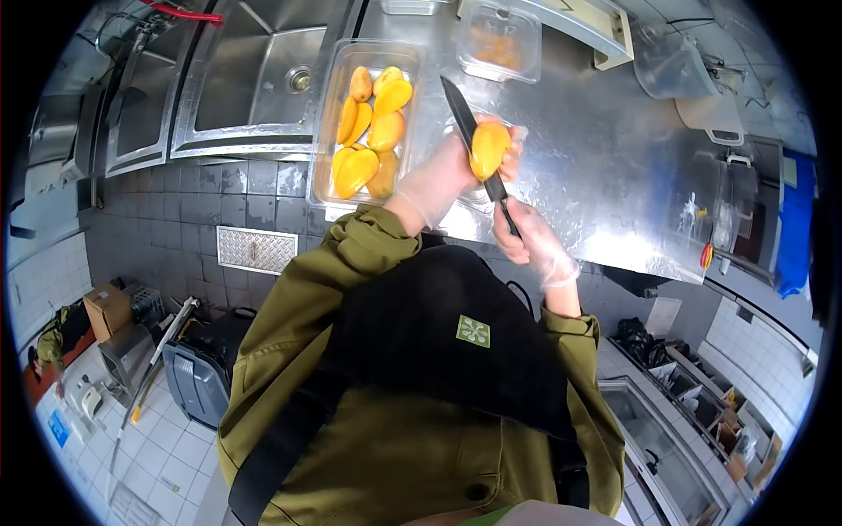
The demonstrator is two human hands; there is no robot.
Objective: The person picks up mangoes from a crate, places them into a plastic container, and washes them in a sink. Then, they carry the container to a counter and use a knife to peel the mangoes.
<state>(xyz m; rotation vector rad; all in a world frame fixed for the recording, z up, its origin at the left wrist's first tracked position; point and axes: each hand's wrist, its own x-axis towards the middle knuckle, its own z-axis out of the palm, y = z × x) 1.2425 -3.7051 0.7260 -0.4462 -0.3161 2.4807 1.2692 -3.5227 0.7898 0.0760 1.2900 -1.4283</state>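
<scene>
My left hand (443, 171), in a clear plastic glove, is wrapped round a yellow peeled mango (489, 147) above the steel counter. In my gloved right hand (532, 237) is the handle of a knife (460, 107). Its dark blade points up and away to the left, lying along the left side of the mango. Just left of my left hand, a clear plastic tub (412, 74) holds several yellow mangoes (386, 131).
Behind my hands sits a smaller clear container (537, 44) with orange pieces inside. Steel sinks (254, 83) lie to the left. Wet patches shine on the steel counter (605, 131). Clear jugs (697, 114) stand at the far right.
</scene>
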